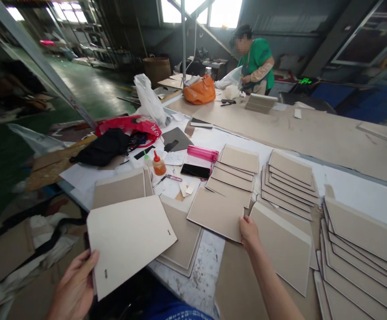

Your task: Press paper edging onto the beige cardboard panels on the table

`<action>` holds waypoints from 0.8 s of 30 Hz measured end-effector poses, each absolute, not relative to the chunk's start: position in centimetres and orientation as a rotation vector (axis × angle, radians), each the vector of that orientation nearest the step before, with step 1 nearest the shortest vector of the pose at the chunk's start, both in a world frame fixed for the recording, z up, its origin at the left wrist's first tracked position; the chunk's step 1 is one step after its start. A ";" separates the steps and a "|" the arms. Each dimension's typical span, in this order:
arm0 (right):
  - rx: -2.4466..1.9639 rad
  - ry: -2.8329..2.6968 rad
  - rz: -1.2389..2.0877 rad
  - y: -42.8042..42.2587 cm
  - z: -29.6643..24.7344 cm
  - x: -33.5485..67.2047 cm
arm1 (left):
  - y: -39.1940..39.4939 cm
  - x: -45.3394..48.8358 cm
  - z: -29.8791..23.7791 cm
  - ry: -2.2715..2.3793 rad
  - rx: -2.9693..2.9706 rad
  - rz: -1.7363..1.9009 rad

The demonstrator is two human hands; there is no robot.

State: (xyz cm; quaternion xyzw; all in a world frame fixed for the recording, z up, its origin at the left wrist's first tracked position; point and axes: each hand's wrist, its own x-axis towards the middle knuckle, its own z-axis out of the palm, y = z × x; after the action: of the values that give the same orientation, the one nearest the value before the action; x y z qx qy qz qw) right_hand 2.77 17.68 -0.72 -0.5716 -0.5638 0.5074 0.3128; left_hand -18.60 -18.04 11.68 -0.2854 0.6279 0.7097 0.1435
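My left hand (76,284) grips a pale panel (130,240) by its left edge, thumb on top. This panel has two small dark slots and hangs tilted over the table's near edge. With my right hand (248,231) I pinch the right edge of a beige, dark-edged panel (218,211), which lies at the front of a fanned stack (238,160). Under and behind the pale panel are other beige panels (180,231). Just right of my right hand lies a beige panel with a lighter strip (280,244).
Fanned panel stacks (290,178) (363,240) stand to the right. Beyond the panels lie a black phone (195,171), pink bottle (203,153), orange glue bottle (159,163) and a cutter (173,178). A co-worker (256,62) in green stands at the far table.
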 end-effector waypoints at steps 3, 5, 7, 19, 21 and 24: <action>-1.472 -1.724 1.176 15.2 1.7 3.4 | -17.2 -17.9 11.8 1.765 -0.701 1.989; -1.334 -1.954 1.211 12.3 3.3 3.8 | -16.1 -17.0 11.4 1.715 -0.629 1.919; -1.173 -2.086 1.426 9.3 4.3 4.3 | -14.6 -15.8 10.5 1.643 -0.543 1.830; -1.692 -1.722 1.129 5.6 2.9 15.1 | -5.3 -6.8 3.3 1.454 0.030 1.503; -1.798 -1.577 1.084 5.5 2.4 16.6 | -4.4 -5.5 2.0 1.477 0.139 1.449; -1.864 -1.408 1.168 5.3 1.0 18.8 | -3.3 -4.2 0.1 1.523 0.277 1.338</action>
State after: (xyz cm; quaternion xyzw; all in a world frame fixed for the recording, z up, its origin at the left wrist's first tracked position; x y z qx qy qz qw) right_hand 18.83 5.31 1.04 -0.6887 -0.5204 0.4316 0.2618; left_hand -4.21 -3.31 0.08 0.1154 0.6353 0.5583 0.5209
